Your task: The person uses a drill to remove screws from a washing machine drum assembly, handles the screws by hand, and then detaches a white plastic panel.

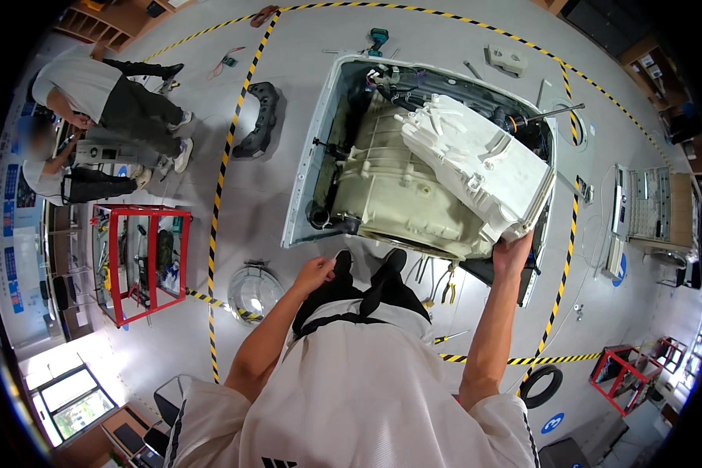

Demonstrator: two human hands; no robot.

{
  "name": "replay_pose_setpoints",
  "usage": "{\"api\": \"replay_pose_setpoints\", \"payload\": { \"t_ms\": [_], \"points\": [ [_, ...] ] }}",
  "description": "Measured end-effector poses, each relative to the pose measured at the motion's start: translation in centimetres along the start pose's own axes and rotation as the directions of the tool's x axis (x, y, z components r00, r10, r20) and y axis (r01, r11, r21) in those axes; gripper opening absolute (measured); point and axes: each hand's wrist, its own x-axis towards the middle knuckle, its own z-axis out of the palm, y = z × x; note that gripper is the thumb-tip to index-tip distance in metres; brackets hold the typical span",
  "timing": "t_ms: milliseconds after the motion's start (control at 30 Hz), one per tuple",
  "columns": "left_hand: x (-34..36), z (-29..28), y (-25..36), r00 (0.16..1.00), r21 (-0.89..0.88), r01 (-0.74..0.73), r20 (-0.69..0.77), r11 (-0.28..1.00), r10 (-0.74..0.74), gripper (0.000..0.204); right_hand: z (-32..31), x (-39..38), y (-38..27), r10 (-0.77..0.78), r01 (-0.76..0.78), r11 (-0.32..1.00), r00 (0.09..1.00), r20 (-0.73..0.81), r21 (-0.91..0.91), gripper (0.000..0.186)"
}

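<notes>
An opened washing machine cabinet [304, 179] lies in front of me, with a large cream plastic tub [390, 187] inside. A white moulded plastic housing [483, 156], shaped like a detergent drawer housing, rests at a slant over the tub's right side. My right hand [513, 253] is closed on this housing's near right corner; some of its fingers are hidden beneath. My left hand [315, 273] hangs in front of the cabinet's near left edge, clear of the machine. Its fingers are curled together, and whatever they might hold is hidden.
Pliers [448, 285] and a screwdriver [452, 337] lie near my feet. A glass door [253, 292] and a dark curved weight [261, 121] are on the floor to the left. A red tool cart [144, 257] stands beyond them, near two people. A cordless drill [378, 39] sits behind the cabinet.
</notes>
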Motion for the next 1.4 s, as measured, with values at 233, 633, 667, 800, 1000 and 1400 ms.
{"api": "replay_pose_setpoints", "payload": {
  "t_ms": [233, 633, 667, 800, 1000, 1400],
  "points": [
    [1.0, -7.2, -11.6, 0.964, 0.045, 0.073, -0.261, 0.996, -0.058, 0.039, -0.8, -4.8, 1.5, -0.198, 0.134, 0.972, 0.91, -0.364, -0.195, 0.059],
    [1.2, -14.9, -20.1, 0.941, 0.071, 0.339, -0.02, 0.938, -0.338, 0.036, -7.7, -20.9, 13.4, -0.241, -0.04, 0.915, 0.743, -0.624, -0.402, 0.023],
    [1.9, -14.9, -19.5, 0.946, 0.091, 0.323, -0.006, 0.942, -0.324, 0.035, -9.0, -22.5, 14.5, -0.236, -0.066, 0.904, 0.749, -0.619, -0.423, 0.021],
    [4.3, -15.8, -17.1, 0.969, 0.123, 0.242, 0.018, 0.962, -0.246, 0.034, -13.1, -28.3, 18.2, -0.285, -0.224, 0.788, 0.694, -0.661, -0.574, 0.012],
    [4.5, -15.7, -13.7, 0.985, 0.181, 0.145, 0.071, 0.973, -0.16, 0.035, -18.0, -36.4, 22.7, -0.315, -0.53, 0.507, 0.62, -0.718, -0.68, 0.025],
    [-2.0, -9.3, -14.5, 0.974, 0.536, 0.165, 0.046, 0.828, -0.224, 0.031, -29.4, -47.0, 28.3, -0.016, -0.434, 0.85, 0.546, -0.838, -0.298, 0.022]
  ]
}}
